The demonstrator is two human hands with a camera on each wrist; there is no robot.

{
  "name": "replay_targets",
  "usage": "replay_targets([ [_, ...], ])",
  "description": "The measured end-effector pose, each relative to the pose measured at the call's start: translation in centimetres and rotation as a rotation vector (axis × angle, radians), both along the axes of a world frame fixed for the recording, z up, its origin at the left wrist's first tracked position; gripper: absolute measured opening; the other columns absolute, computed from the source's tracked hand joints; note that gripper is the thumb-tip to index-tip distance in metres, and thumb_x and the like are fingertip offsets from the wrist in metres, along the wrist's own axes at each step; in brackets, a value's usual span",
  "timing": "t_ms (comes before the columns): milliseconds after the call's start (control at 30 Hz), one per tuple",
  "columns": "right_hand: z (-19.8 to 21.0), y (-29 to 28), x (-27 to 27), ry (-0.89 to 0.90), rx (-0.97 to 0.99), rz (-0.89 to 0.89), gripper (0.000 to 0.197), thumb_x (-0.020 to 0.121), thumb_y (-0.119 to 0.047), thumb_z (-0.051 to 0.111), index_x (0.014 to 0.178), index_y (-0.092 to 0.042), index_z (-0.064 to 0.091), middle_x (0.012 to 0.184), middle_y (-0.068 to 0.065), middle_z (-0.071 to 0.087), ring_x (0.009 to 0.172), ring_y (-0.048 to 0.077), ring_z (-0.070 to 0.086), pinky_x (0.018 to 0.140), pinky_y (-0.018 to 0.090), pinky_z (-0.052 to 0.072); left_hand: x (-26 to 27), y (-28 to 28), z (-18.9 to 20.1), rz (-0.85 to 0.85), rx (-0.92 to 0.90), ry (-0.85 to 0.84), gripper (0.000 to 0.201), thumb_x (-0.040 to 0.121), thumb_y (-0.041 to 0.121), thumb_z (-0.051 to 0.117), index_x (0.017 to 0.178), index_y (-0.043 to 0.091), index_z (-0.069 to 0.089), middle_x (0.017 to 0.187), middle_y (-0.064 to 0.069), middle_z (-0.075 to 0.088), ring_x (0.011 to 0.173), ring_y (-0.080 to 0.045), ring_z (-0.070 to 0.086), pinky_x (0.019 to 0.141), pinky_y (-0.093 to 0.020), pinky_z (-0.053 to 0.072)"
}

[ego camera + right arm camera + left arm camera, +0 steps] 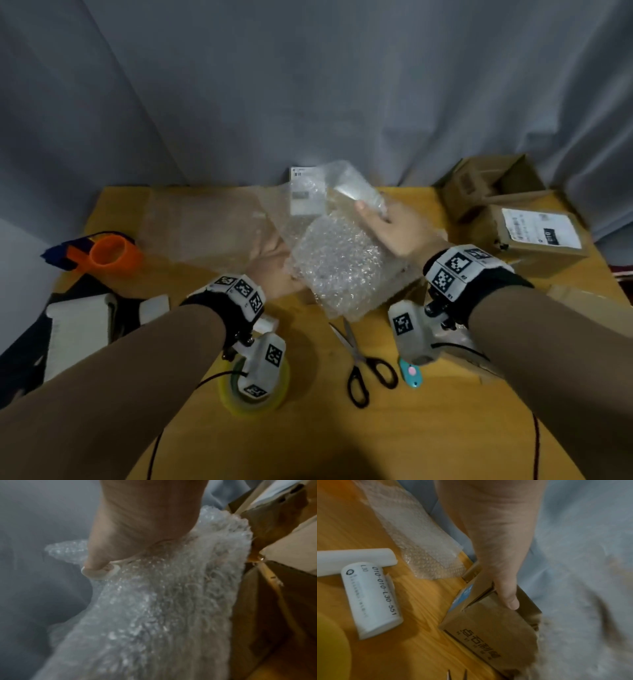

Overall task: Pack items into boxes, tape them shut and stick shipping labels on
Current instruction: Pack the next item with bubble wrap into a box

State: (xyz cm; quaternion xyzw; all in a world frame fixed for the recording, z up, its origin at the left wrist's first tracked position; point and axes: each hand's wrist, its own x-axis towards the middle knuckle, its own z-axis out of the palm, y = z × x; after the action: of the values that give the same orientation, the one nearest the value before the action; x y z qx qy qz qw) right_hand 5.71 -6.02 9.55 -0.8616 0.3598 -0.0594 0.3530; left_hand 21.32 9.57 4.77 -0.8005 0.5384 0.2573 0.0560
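Wrapping an item for packing was the step in hand: a sheet of bubble wrap (337,255) was held up between both hands above the middle of the wooden desk (205,442). What lay inside the wrap could not be made out. The right hand (394,228) pinched the sheet's upper edge, thumb on the near face, as the right wrist view confirmed. The left hand (274,263) lay under the sheet's lower left side, palm up; in the left wrist view its thumb (510,599) pressed against a brown carton (489,631), but whether the fingers closed round anything could not be told. The two hands were held apart, one at each end of the sheet. An open cardboard box (493,185) stood at the desk's far right corner, just behind a closed box bearing a shipping label (541,229). Scissors (363,366) and a yellowish tape roll (253,387) lay near the front edge, an orange tape dispenser (109,253) at the left. The next move would probably call for folding the wrap closed, then carrying the bundle to the open box.
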Motion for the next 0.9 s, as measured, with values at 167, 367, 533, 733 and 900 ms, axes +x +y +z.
replay_targets([
  [167, -2.4, -0.2, 0.5, 0.176, -0.382, 0.242, 0.04, 0.096, -0.034, 0.046, 0.131, -0.015, 0.039, 0.109, -0.001, 0.045, 0.1, 0.016, 0.042, 0.081, 0.027, 0.032, 0.7, 0.3, -2.3, -0.031, -0.056, 0.013, 0.062, 0.087, 0.067, 0.04, 0.102, 0.016, 0.071, 0.16, 0.007, -0.005, 0.146, -0.025, -0.012, 0.115, -0.052, -0.014],
  [367, -4.2, -0.4, 0.6, 0.357, -0.4, 0.4, 0.068, 0.075, 0.001, 0.063, 0.136, -0.019, 0.037, 0.131, 0.003, 0.043, 0.119, 0.02, 0.037, 0.103, 0.034, 0.029, 0.6, 0.3, -2.1, -0.049, -0.16, 0.028, 0.043, 0.085, 0.064, 0.047, 0.117, 0.039, 0.064, 0.16, 0.003, -0.002, 0.145, -0.027, -0.013, 0.111, -0.052, -0.018],
  [533, -5.2, -0.8, 0.8, 0.455, -0.382, 0.401, 0.033, 0.083, 0.002, 0.056, 0.114, -0.011, 0.055, 0.12, 0.007, 0.052, 0.117, 0.026, 0.048, 0.099, 0.033, 0.04, -0.2, 0.4, -1.6, -0.02, -0.191, 0.032, 0.049, 0.083, 0.066, 0.047, 0.124, 0.042, 0.057, 0.159, 0.009, 0.007, 0.146, -0.026, -0.006, 0.112, -0.053, -0.013],
  [733, -7.1, -0.7, 2.0, 0.658, -0.323, 0.348, 0.03, 0.095, -0.012, 0.039, 0.114, -0.019, 0.061, 0.121, 0.007, 0.061, 0.116, 0.032, 0.052, 0.101, 0.044, 0.036, -0.6, 0.8, -1.2, 0.061, -0.211, 0.012, 0.031, 0.086, 0.056, 0.053, 0.101, 0.032, 0.067, 0.149, 0.007, 0.033, 0.141, -0.016, 0.015, 0.116, -0.049, 0.004],
  [900, -7.4, -1.4, 2.4, 0.483, -0.06, 0.358, 0.024, 0.096, -0.024, 0.042, 0.118, -0.015, 0.047, 0.126, 0.013, 0.058, 0.118, 0.033, 0.051, 0.103, 0.047, 0.037, -1.3, 0.2, 0.0, 0.209, -0.537, -0.041, 0.018, 0.092, 0.034, 0.051, 0.1, 0.018, 0.048, 0.112, -0.001, 0.043, 0.108, -0.022, 0.043, 0.093, -0.032, 0.027],
])
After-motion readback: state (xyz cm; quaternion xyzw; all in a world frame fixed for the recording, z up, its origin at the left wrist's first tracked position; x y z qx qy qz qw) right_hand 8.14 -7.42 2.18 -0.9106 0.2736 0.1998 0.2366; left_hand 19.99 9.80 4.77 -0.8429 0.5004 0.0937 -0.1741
